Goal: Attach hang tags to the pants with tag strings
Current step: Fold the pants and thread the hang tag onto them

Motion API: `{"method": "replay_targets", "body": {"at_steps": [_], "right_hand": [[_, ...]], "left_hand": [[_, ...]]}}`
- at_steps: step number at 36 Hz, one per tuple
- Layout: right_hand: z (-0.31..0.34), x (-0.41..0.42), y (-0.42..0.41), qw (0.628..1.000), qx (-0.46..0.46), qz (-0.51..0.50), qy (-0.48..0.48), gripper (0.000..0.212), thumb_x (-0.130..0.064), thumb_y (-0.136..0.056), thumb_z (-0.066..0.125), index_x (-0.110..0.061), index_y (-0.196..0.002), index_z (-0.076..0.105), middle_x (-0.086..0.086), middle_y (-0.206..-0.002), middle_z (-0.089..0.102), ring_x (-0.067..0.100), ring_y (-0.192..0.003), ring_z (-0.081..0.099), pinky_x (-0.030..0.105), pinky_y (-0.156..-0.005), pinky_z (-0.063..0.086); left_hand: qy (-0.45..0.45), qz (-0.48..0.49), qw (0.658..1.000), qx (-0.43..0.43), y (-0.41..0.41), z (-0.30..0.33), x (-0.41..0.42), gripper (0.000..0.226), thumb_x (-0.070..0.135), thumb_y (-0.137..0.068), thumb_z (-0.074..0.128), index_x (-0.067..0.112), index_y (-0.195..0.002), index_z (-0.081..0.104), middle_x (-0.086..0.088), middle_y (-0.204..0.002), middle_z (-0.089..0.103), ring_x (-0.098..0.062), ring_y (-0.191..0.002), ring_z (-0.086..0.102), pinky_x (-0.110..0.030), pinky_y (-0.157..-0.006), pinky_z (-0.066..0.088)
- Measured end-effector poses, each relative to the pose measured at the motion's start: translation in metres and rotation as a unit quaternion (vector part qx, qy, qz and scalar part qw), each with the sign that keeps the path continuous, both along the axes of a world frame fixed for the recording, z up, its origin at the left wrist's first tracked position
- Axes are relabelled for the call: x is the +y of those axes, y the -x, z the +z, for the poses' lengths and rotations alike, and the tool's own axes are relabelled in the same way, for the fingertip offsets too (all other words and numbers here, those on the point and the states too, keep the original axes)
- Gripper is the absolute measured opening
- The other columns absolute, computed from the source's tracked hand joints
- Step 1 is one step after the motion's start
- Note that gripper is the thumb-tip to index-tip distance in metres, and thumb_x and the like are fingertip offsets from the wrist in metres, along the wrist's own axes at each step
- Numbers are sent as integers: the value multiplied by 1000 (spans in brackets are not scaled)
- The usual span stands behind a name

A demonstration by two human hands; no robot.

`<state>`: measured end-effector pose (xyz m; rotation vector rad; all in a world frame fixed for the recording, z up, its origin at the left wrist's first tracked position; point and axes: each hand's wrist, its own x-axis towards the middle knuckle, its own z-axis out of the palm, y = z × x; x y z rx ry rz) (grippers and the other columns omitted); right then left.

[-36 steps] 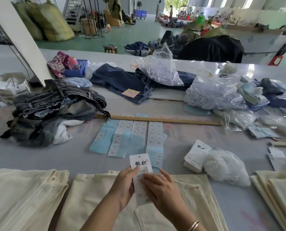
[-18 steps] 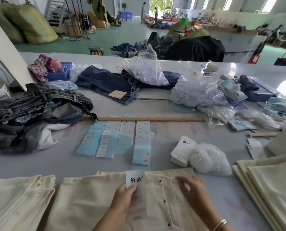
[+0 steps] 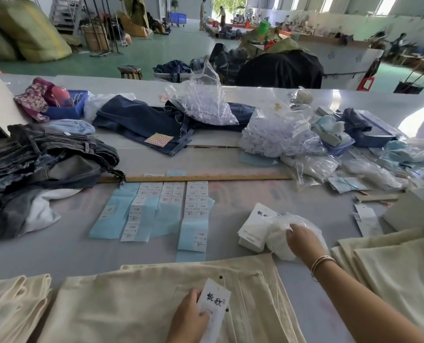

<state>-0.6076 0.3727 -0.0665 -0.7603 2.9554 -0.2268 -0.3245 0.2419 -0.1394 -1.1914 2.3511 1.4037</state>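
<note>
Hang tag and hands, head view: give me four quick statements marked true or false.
1. The left hand holds the hang tag over the cream pants. True.
2. The right hand rests on the dark jeans. False: it reaches into the clear plastic bag beside the stack of tags.
3. The wooden ruler lies beyond the sticker sheets. True.
4. The right wrist is bare. False: it wears bangles.

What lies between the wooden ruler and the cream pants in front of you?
In the head view, rows of white size stickers on pale blue backing sheets lie between the long wooden ruler and the cream pants.
</note>
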Motion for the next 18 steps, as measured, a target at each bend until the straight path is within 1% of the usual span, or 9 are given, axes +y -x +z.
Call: {"method": "replay_targets", "body": {"at_steps": [3, 4, 6, 7, 8, 9, 12, 15, 18], "right_hand": [[2, -12, 4, 995, -95, -22, -28, 28, -8, -92, 51, -2, -117, 60, 12, -116, 66, 23, -104, 63, 27, -91, 43], [2, -15, 6, 992, -116, -40, -25, 28, -6, -90, 54, 0, -117, 60, 13, -115, 66, 19, -97, 66, 25, -85, 47], [-3, -21, 12, 984, -161, -72, -6, 26, -3, -94, 47, 7, -115, 59, 18, -106, 64, 16, -62, 65, 24, -53, 51], [-7, -23, 16, 983, -166, -78, 7, 28, -4, -96, 41, 7, -116, 56, 20, -101, 60, 19, -52, 59, 22, -39, 45], [-12, -24, 20, 980, -168, -105, 34, 28, -5, -97, 39, 6, -119, 54, 21, -101, 55, 23, -49, 54, 18, -31, 36], [-14, -24, 22, 975, -173, -132, 55, 28, -6, -97, 39, 4, -119, 54, 21, -101, 54, 25, -48, 52, 14, -27, 29], [-14, -24, 23, 954, -206, -180, 122, 23, -7, -94, 44, -1, -106, 63, 14, -89, 61, 22, -44, 55, 11, -26, 25], [-15, -17, 22, 950, -193, -190, 156, 26, -13, -91, 45, -5, -88, 70, 1, -66, 62, 15, -40, 59, 17, -34, 33], [-16, -12, 20, 951, -170, -182, 181, 29, -14, -91, 43, -8, -84, 70, 7, -63, 64, 23, -51, 65, 22, -41, 38]], "left_hand": [[-3, -3, 1000, -9, 1, -2, -2, 49, 19, -86, 57, 34, -130, 44, 13, -125, 59, -6, -105, 57, -14, -81, 41], [-5, -3, 1000, -10, 1, -3, -3, 49, 18, -86, 57, 34, -130, 44, 13, -124, 59, -6, -105, 58, -15, -84, 43], [-11, 0, 1000, -8, 1, -5, -5, 49, 18, -85, 57, 35, -130, 45, 15, -121, 61, -5, -104, 59, -16, -87, 45], [-13, 2, 1000, -6, 0, -6, -6, 49, 18, -85, 57, 36, -129, 45, 15, -119, 62, -5, -103, 60, -16, -87, 46], [-16, 4, 1000, -3, 0, -8, -6, 50, 18, -84, 57, 36, -129, 46, 15, -118, 63, -4, -103, 60, -16, -87, 47], [-18, 6, 1000, -1, 0, -9, -6, 49, 17, -83, 57, 36, -128, 47, 16, -117, 63, -4, -103, 60, -17, -87, 47], [-19, 11, 1000, 3, 0, -11, -7, 48, 18, -83, 56, 38, -126, 48, 17, -115, 63, -3, -102, 60, -16, -87, 47], [-12, 9, 1000, 4, 3, -12, -7, 45, 17, -85, 55, 36, -125, 48, 15, -118, 63, -6, -103, 60, -19, -87, 48], [3, 7, 1000, 6, 8, -13, -6, 42, 16, -87, 53, 33, -125, 48, 14, -121, 62, -6, -104, 59, -16, -83, 45]]}}
